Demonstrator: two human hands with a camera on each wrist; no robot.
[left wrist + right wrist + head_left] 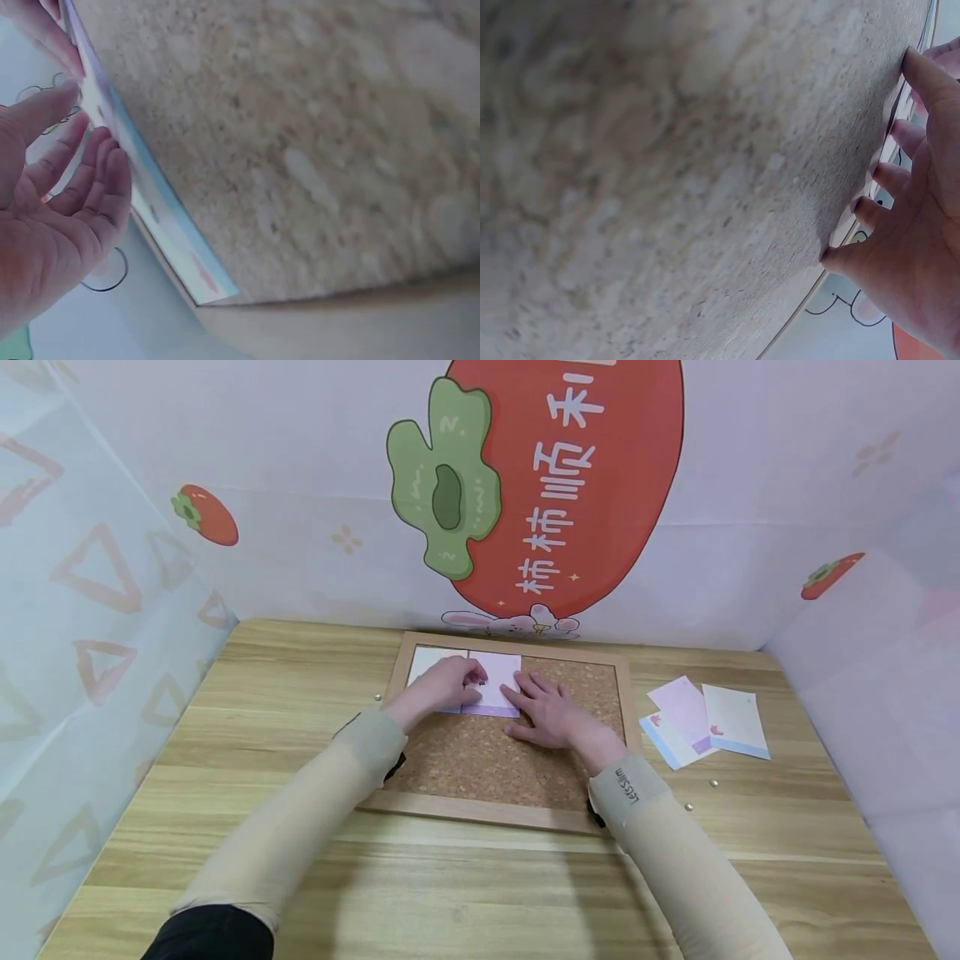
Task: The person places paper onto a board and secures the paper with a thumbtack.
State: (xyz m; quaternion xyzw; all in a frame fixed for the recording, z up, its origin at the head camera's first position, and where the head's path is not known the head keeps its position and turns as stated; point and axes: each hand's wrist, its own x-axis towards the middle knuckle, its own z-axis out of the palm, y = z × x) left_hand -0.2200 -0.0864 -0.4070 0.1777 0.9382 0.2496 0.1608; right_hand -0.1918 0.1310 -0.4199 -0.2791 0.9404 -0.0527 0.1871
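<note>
A wood-framed cork board (480, 768) lies on the table. In its upper left are a white card with a blue band (423, 662), partly hidden by my left hand, and a purple card (495, 670) beside it. My left hand (444, 683) is over the seam between the two cards, fingers loosely bent, thumb apart from the index finger (56, 154). Nothing shows between them. With spread fingers, my right hand (551, 714) rests at the purple card's right edge and on the cork. In the right wrist view its fingertips (838, 257) are down on the surface.
Right of the board lie a purple card (681, 706), a white card (735, 714) and another white card (667, 739), overlapping. Small pearl-like pieces lie near them (713, 783) and left of the board (378, 697). A printed backdrop (300, 585) rises behind the table.
</note>
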